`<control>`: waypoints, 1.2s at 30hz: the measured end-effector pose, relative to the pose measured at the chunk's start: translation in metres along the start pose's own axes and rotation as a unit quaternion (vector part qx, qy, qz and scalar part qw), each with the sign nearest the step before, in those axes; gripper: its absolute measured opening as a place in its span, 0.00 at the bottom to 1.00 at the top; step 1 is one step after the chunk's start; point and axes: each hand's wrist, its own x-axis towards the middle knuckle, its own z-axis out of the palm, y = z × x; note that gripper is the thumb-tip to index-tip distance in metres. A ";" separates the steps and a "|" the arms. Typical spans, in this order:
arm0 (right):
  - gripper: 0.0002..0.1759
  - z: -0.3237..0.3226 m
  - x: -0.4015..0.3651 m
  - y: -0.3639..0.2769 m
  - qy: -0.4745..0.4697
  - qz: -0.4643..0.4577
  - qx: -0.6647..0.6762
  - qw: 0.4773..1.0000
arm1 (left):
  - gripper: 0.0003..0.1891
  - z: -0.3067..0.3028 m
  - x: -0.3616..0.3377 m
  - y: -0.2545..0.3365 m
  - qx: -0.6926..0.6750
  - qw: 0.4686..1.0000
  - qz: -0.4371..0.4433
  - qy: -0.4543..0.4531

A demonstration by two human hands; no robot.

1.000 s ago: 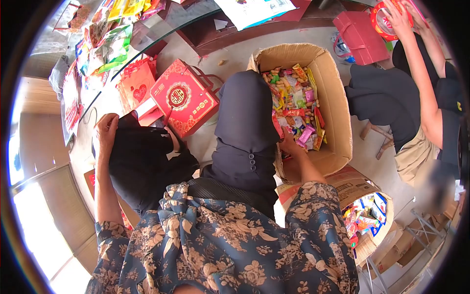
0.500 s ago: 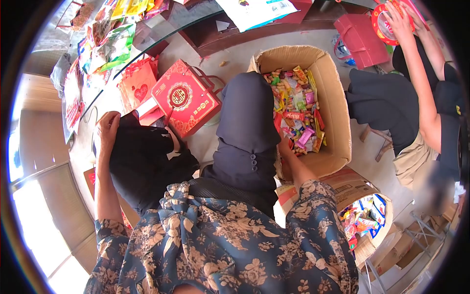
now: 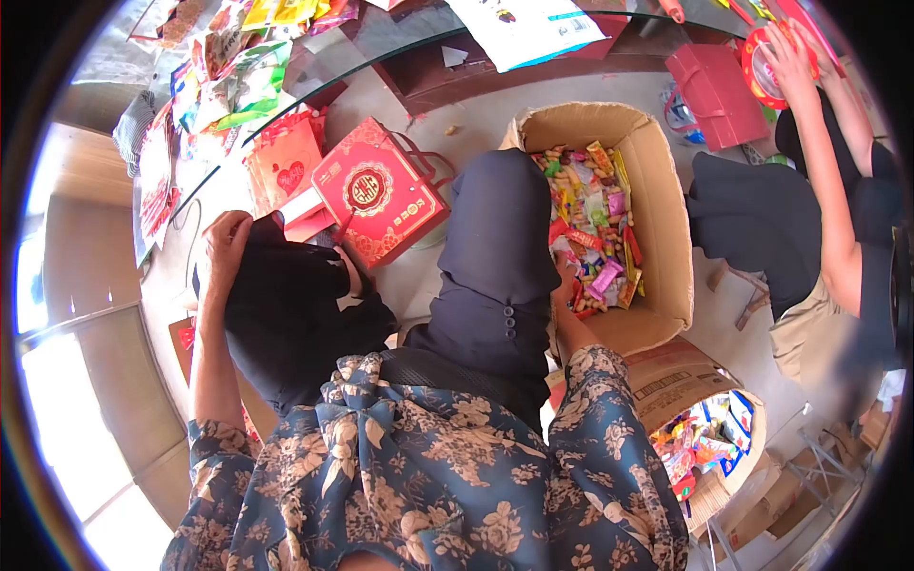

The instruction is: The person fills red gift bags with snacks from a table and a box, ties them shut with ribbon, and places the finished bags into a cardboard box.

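Right hand (image 3: 565, 287) in box (image 3: 659, 214) drawn toward knee (image 3: 500, 209) | left hand (image 3: 226, 235) wrist-bent | fingers (image 3: 236, 222), both: cannot tell

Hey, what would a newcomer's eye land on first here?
Probably the open cardboard box right of the person's right knee, holding colorful wrapped candies, the right hand at its near left side. Next, the red gift box with a round emblem, left of that knee. At upper right, another person's hands hold a round red item.
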 end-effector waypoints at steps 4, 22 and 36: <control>0.22 0.011 0.021 0.028 0.017 -0.077 0.033 0.996 | 0.05 -0.004 0.002 0.013 0.004 0.998 -0.049 -0.032; 0.14 -0.078 0.016 0.025 0.069 -0.120 0.123 0.983 | 0.06 -0.005 0.004 0.016 -0.007 1.000 -0.012 -0.018; 0.24 -0.241 -0.010 -0.020 0.044 -0.097 0.442 0.891 | 0.06 -0.013 -0.004 0.027 -0.008 1.000 0.006 -0.007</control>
